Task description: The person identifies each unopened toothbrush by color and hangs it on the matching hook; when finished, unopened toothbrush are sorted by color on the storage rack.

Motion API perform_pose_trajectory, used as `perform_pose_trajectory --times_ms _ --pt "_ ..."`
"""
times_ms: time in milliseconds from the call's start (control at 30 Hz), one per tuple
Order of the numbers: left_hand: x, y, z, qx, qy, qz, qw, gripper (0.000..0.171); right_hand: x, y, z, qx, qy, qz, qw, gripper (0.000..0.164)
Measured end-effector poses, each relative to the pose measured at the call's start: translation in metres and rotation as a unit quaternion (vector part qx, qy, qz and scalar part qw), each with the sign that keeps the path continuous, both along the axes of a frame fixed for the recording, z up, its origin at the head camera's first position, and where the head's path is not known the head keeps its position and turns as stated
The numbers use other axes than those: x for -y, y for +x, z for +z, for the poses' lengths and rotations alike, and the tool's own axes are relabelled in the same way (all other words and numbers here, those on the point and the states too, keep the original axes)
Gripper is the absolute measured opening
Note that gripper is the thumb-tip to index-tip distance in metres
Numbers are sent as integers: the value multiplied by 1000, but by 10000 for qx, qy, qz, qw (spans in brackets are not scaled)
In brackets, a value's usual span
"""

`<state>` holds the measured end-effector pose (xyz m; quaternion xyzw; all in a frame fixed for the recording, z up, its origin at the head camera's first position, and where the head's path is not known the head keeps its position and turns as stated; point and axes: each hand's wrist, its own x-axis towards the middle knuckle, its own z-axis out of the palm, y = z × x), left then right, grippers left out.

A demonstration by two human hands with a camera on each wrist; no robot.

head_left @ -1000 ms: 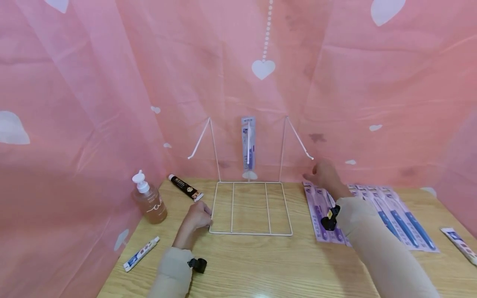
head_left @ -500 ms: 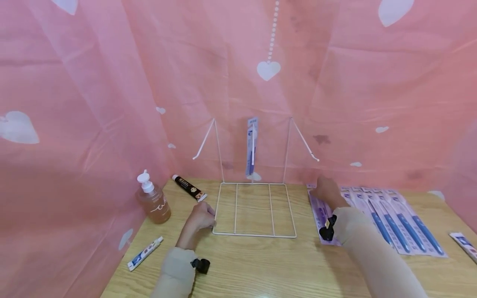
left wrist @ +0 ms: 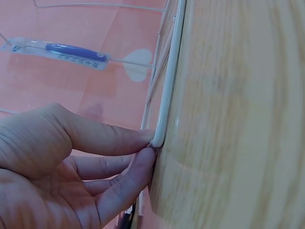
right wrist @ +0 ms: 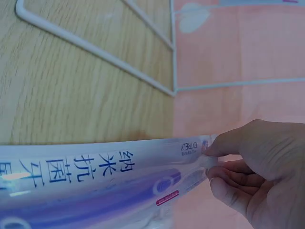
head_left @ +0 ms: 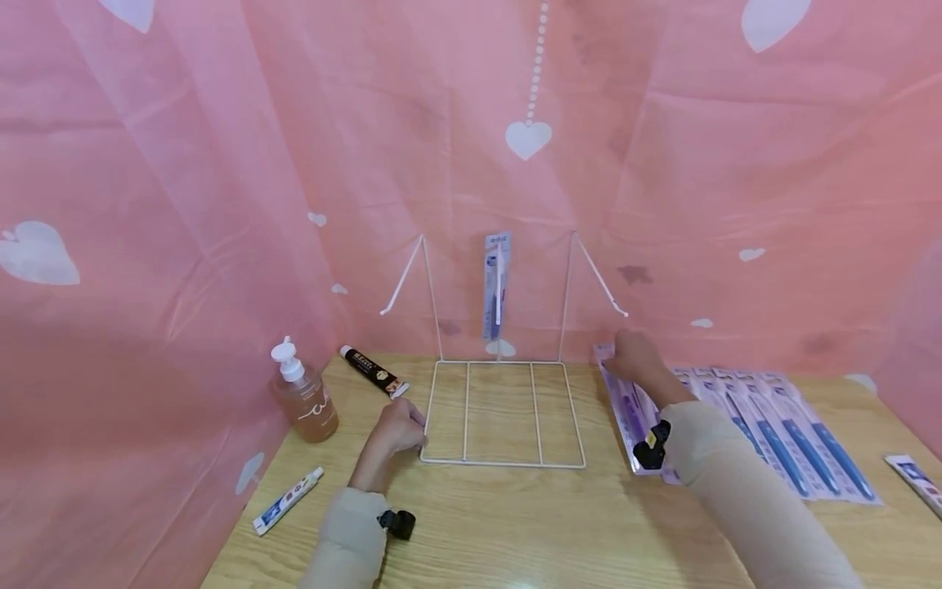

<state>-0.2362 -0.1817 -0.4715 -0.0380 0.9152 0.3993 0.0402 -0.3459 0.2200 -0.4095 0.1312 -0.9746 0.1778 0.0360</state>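
Note:
My right hand pinches the top end of a packaged purple toothbrush between thumb and fingers. Its pack is tilted, the top end raised, above other toothbrush packs at the right. At the left, my left hand holds the front left corner of a white wire rack; the left wrist view shows thumb and finger pinching the wire. From the rack's middle hook hangs another packaged toothbrush, while the left hook and right hook carry nothing.
Several blue toothbrush packs lie fanned out beyond my right wrist. A pump bottle, a black tube and a white toothpaste tube are on the left. Another tube lies at the right edge. A pink curtain stands behind.
My right hand has come down to the purple packs and now raises one by its top end. The hanging pack has turned slightly on its hook. The left hand keeps its hold on the rack.

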Motion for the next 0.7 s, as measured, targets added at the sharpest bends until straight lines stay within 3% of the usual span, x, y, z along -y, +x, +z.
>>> perform_pose_trajectory --times_ms 167,467,567,700 --pt "-1 -1 2 113 -7 36 9999 22 6 7 15 -132 61 108 9998 27" --pt "0 0 2 111 -28 -57 9999 21 33 39 46 -1301 -185 785 9882 29" --pt "0 0 1 150 30 -38 9999 22 48 55 57 -1795 -344 1019 9779 27" --pt "0 0 2 133 54 -41 9999 23 67 77 70 -2699 -568 1348 9517 29"
